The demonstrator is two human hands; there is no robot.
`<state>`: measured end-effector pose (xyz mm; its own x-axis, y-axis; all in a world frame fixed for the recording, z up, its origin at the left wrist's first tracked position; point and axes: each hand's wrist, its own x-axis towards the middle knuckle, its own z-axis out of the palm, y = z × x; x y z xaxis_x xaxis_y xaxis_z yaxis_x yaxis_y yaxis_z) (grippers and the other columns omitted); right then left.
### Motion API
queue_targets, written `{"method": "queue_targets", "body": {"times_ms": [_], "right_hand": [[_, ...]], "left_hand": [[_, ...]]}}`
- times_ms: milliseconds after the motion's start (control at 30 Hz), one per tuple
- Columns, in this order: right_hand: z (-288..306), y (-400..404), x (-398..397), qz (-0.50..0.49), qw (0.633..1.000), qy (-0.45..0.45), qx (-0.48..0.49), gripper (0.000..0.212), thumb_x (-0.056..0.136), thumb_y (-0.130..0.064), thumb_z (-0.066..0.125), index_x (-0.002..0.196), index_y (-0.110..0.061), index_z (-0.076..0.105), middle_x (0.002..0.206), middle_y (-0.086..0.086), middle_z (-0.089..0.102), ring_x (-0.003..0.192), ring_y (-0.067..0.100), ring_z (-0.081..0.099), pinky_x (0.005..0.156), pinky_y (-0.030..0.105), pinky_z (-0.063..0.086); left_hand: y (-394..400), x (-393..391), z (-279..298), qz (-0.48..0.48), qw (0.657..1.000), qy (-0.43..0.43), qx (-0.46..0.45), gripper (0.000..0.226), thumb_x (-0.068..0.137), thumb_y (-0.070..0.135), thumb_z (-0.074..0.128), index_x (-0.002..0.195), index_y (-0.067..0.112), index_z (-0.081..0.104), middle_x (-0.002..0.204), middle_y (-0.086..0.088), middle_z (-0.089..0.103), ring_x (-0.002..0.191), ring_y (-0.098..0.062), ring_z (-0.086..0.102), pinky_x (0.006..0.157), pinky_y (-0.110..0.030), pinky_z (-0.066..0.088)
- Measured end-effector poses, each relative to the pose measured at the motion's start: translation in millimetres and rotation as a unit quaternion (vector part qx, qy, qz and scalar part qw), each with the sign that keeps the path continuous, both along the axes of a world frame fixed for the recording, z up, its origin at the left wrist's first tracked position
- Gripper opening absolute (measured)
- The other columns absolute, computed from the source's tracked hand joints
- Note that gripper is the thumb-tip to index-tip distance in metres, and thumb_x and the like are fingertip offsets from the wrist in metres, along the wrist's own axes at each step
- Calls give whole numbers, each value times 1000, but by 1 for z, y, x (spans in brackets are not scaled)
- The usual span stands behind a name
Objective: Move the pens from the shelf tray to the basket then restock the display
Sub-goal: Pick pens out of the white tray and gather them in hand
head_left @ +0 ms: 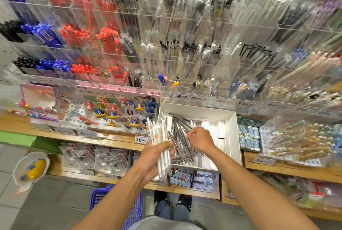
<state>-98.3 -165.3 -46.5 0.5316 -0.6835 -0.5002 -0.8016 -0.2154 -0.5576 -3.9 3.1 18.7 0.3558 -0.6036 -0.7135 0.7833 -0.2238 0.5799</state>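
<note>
Wooden shelf [118,138] in front of me carries a white tray [232,133] of loose pens [180,133], flanked by card displays [118,111] and price tags [141,139]. Blue basket [99,195] sits on the floor [55,202] below.

Price tags [141,139]; white bowl [30,167].

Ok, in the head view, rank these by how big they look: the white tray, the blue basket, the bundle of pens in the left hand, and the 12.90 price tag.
1. White tray: clearly largest.
2. Blue basket and bundle of pens in the left hand: unsure; arms hide most of the basket, and the bundle sits nearer the camera.
3. Price tag: smallest.
</note>
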Motion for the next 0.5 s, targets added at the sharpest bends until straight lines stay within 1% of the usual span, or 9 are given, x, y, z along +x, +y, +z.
{"method": "queue_targets", "body": {"times_ms": [67, 100, 167, 233, 300, 333, 400, 467, 500], "right_hand": [[-24, 9, -4, 70, 991, 101, -42, 13, 92, -12, 58, 88, -5, 68, 91, 7, 69, 82, 21, 67, 71, 30, 55], [-30, 14, -4, 95, 984, 136, -64, 10, 92, -11, 58, 86, -6, 65, 91, 7, 69, 79, 22, 65, 68, 30, 54], [-37, 19, -1, 117, 974, 168, -103, 10, 92, -10, 58, 83, -12, 61, 88, 6, 68, 71, 21, 60, 62, 27, 47], [-39, 20, 3, 114, 970, 179, -122, 14, 91, -8, 60, 78, -13, 59, 80, 4, 66, 63, 19, 56, 58, 27, 45], [-36, 22, 8, 109, 968, 188, -122, 13, 87, -1, 60, 79, -12, 60, 68, 0, 56, 57, 16, 50, 56, 27, 44], [-34, 22, 9, 104, 970, 188, -119, 11, 86, 0, 60, 84, -10, 61, 66, -1, 53, 58, 16, 50, 56, 27, 44], [-29, 20, 5, 79, 977, 159, -115, 10, 87, 0, 59, 92, -9, 59, 73, 1, 55, 64, 19, 53, 56, 28, 44], [-21, 15, -4, 39, 985, 89, -140, 5, 92, -5, 54, 97, -8, 56, 77, 1, 55, 66, 18, 55, 55, 29, 43], [-15, 12, -10, 12, 988, 40, -148, 8, 95, -9, 52, 101, -8, 58, 79, 0, 57, 66, 17, 55, 57, 29, 44]], "left_hand": [[2, 1, -4, 7, 1000, 3, 8, 50, 84, -4, 69, 130, -6, 48, 77, -10, 69, 59, -19, 64, 53, -28, 55], [3, 1, -5, 6, 1000, 2, 10, 48, 85, -4, 67, 129, -6, 49, 77, -10, 69, 60, -19, 64, 53, -28, 55], [4, 2, -6, -1, 1000, -1, 12, 42, 87, -4, 65, 126, -8, 53, 77, -10, 69, 60, -19, 65, 54, -27, 55], [4, 3, -6, -5, 1000, -5, 17, 36, 88, -5, 63, 123, -8, 56, 78, -11, 70, 60, -18, 65, 56, -28, 56], [5, 3, -6, -8, 1000, -7, 24, 33, 87, -5, 63, 120, -7, 57, 77, -10, 71, 59, -18, 66, 57, -29, 56], [6, 3, -6, -8, 1000, -8, 27, 33, 87, -5, 64, 120, -7, 58, 77, -10, 71, 59, -18, 66, 56, -28, 56], [7, 5, -6, -5, 1000, -4, 27, 37, 86, -5, 65, 121, -7, 56, 79, -10, 72, 62, -18, 67, 56, -28, 57], [8, 7, -7, 4, 1000, 18, 17, 45, 85, -4, 67, 127, -8, 51, 84, -14, 70, 65, -22, 66, 58, -30, 58], [9, 8, -7, 10, 999, 31, 11, 49, 84, -3, 68, 129, -8, 48, 87, -15, 69, 67, -23, 66, 58, -31, 58]]}}
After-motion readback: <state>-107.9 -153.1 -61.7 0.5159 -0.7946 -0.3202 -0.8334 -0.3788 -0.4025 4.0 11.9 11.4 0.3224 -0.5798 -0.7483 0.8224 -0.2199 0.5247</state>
